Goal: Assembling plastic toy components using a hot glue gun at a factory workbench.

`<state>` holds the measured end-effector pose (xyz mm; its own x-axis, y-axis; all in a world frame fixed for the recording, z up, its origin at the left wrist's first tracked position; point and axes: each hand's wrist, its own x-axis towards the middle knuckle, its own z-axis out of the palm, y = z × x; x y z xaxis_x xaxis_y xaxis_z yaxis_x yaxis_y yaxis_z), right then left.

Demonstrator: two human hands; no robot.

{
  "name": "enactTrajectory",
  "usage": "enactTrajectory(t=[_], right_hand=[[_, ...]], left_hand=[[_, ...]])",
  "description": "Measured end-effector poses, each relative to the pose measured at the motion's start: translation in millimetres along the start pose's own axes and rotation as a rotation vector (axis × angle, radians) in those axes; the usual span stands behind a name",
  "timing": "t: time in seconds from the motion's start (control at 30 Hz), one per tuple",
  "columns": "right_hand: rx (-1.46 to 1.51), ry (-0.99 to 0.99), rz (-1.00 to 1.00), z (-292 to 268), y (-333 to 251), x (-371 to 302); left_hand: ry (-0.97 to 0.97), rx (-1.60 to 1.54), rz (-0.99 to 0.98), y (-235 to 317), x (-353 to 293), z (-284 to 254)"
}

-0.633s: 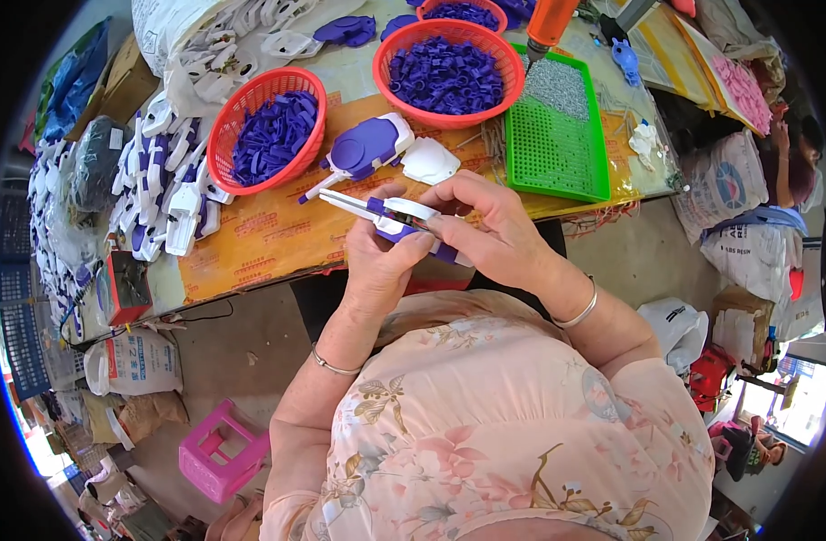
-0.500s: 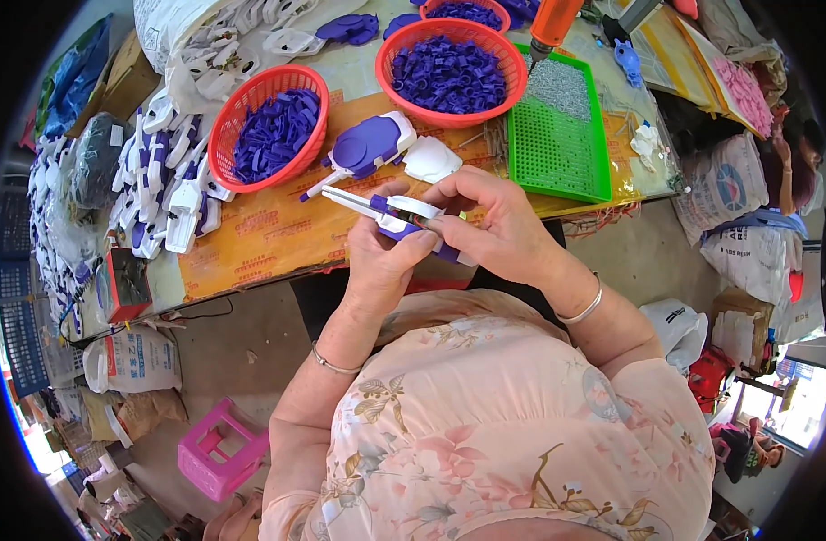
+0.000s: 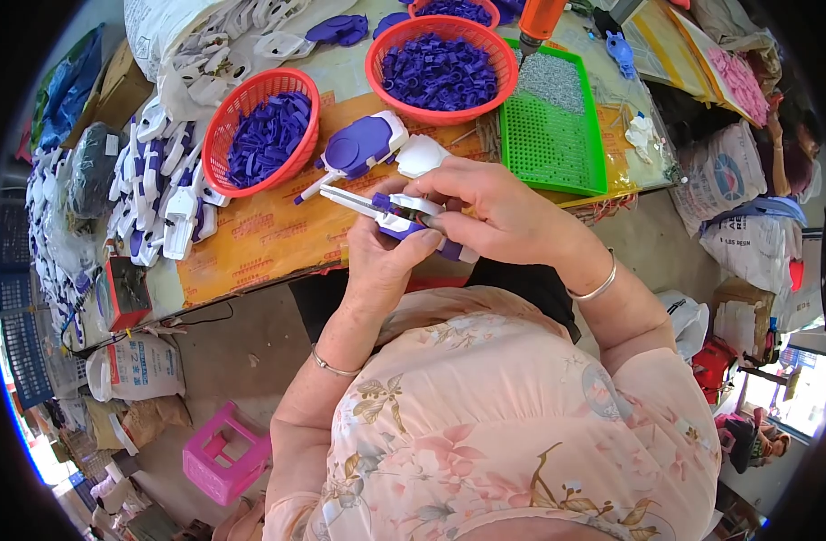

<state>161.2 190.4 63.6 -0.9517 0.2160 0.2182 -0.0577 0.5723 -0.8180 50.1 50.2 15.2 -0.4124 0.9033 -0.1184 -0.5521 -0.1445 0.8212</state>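
Note:
Over the table's near edge I hold a white and purple plastic device (image 3: pixel 393 224) with a pair of long narrow prongs pointing left. My left hand (image 3: pixel 383 263) grips its lower side, the thumb lying along the purple body. My right hand (image 3: pixel 498 215) is closed at the device's right end, its index finger bent over the top and its thumb against the side. Dark wire-like bits show inside the gap, partly covered by the fingers. Just beyond lie a similar purple and white unit (image 3: pixel 357 146) and a white plastic cover (image 3: pixel 422 156).
Red baskets of purple parts stand at the left (image 3: pixel 216 155) and centre (image 3: pixel 377 72). To the right is a green tray (image 3: pixel 550 149) holding small metal pieces, beneath an orange power screwdriver (image 3: pixel 541 20). Assembled units (image 3: pixel 180 216) pile up at left. A pink stool (image 3: pixel 228 455) stands on the floor.
My right hand has shifted, its index finger now curling lower over the device's top and the wrist further out to the right. The left hand keeps its grip.

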Motion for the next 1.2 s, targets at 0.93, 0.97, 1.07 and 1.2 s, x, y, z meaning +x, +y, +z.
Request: enactTrajectory(t=[0.93,0.97,1.07,1.2], right_hand=[[-0.052,-0.017,-0.116,-6.4,-1.0,4.1],[-0.052,-0.019,-0.119,-7.4,-2.3,2.6],[-0.186,0.143,-0.137,-5.2,-7.2,-11.6],[-0.433,0.142,-0.214,19.5,-11.7,-26.6]], left_hand=[[0.007,-0.087,-0.001,-2.4,2.0,-0.5],[0.022,-0.125,0.003,-2.0,2.6,-1.6],[0.066,-0.172,-0.007,-0.9,3.3,-11.9],[0.051,-0.268,-0.018,2.6,5.9,-10.9]])
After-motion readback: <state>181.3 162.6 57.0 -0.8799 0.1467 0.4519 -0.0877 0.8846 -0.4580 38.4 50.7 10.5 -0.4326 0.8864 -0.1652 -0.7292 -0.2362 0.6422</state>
